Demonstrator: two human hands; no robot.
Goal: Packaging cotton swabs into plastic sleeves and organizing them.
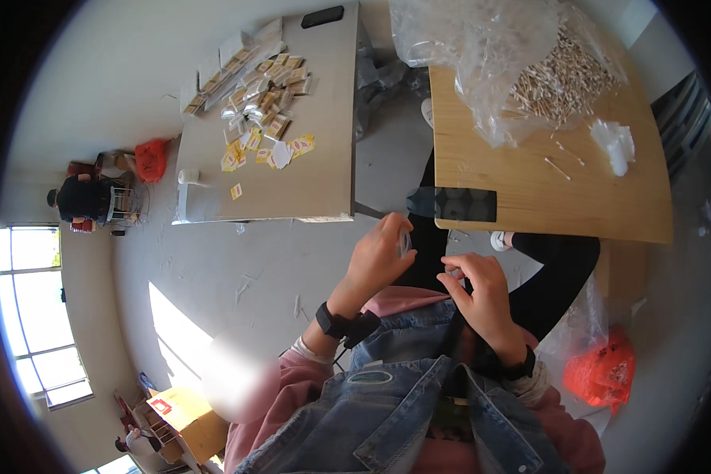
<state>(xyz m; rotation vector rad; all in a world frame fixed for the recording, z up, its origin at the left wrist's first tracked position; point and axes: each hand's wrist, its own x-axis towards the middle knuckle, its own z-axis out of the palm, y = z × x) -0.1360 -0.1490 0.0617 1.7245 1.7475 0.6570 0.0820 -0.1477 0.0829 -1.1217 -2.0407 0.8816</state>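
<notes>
My left hand (378, 254) is closed around a small clear plastic piece (404, 242), perhaps a bag or wrapper; its kind is hard to make out. A short way to the right, my right hand (482, 299) has its fingers curled in. Something small and pale shows at those fingertips, too small to name. Both hands are above my lap, apart from each other, between two tables. On the wooden table (521, 207) lies a large heap of cotton swabs (562, 85) in an opened clear plastic bag (482, 47). A few loose swabs (558, 169) lie nearer to me.
On the grey table (324, 158) are several packets of swabs (268, 91), yellow cards (302, 145), a white roll (188, 177) and a black phone (322, 16). A crumpled clear bag (613, 145) rests on the wooden table. Red bags (602, 371) and a cardboard box (188, 423) stand around.
</notes>
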